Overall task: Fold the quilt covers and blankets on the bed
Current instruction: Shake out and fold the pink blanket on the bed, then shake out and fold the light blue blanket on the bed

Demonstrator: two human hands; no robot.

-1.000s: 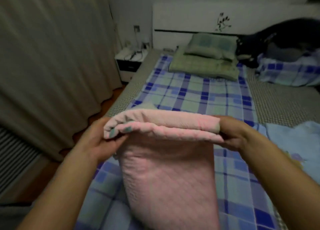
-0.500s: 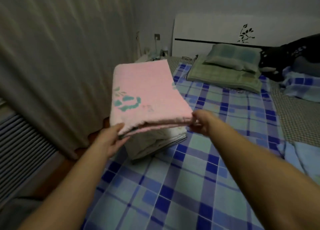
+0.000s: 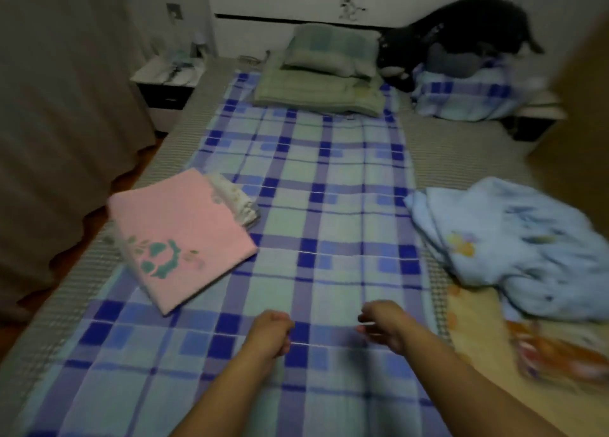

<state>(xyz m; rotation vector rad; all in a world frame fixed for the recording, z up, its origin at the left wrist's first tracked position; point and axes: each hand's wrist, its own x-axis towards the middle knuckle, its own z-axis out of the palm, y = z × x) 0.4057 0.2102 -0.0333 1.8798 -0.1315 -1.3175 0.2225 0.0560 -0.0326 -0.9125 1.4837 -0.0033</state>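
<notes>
Pink blanket [image 3: 184, 235], folded into a flat rectangle, lies at nine o'clock on the bed [image 3: 306, 225], resting on a folded cream cover [image 3: 239, 199]. Both hands hover low at six o'clock, apart from it: the left hand [image 3: 272, 332] and right hand [image 3: 384, 324] each have fingers loosely curled, holding nothing. At three o'clock sits a crumpled light-blue quilt cover [image 3: 520, 248]; green folded bedding [image 3: 326, 83] lies at twelve.
</notes>
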